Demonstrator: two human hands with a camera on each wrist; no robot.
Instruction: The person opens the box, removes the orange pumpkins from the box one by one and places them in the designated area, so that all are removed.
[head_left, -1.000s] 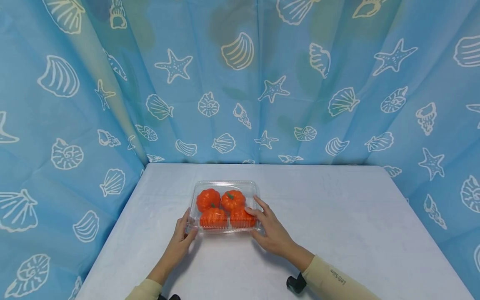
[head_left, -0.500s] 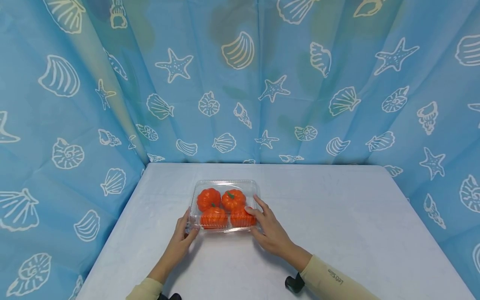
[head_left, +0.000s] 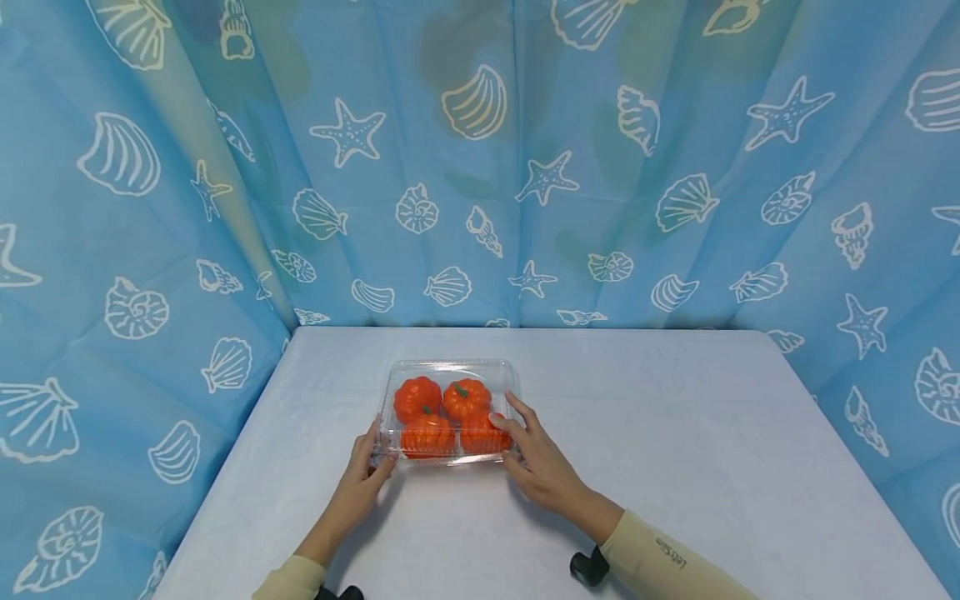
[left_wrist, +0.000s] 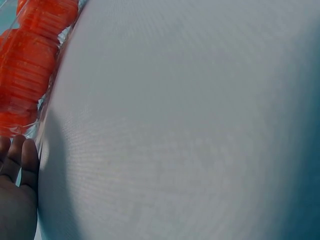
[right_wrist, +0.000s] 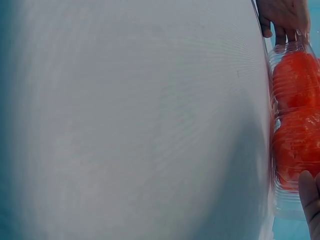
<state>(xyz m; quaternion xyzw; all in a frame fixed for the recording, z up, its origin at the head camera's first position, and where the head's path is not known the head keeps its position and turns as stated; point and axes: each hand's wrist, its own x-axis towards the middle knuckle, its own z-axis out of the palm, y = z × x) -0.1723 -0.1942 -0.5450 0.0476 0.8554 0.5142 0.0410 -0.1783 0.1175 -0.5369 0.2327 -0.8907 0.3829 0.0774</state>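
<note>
A clear plastic clamshell box (head_left: 450, 372) with its lid down sits on the white table, left of centre. Inside are several ribbed orange pumpkins (head_left: 417, 400), green stems showing on some. My left hand (head_left: 360, 477) holds the box at its left end, thumb by the front left corner. At the right end, my right hand (head_left: 546, 467) grips the box, with fingers over the side and thumb near the front. In the left wrist view the left fingers (left_wrist: 30, 162) touch the box's end. The right wrist view shows a right finger (right_wrist: 309, 200) against the plastic.
A white cloth covers the table (head_left: 675, 433). Behind and beside it hangs a blue curtain (head_left: 480, 192) with shell and starfish prints. A dark wrist camera (head_left: 589, 567) sits by the right sleeve (head_left: 667, 558).
</note>
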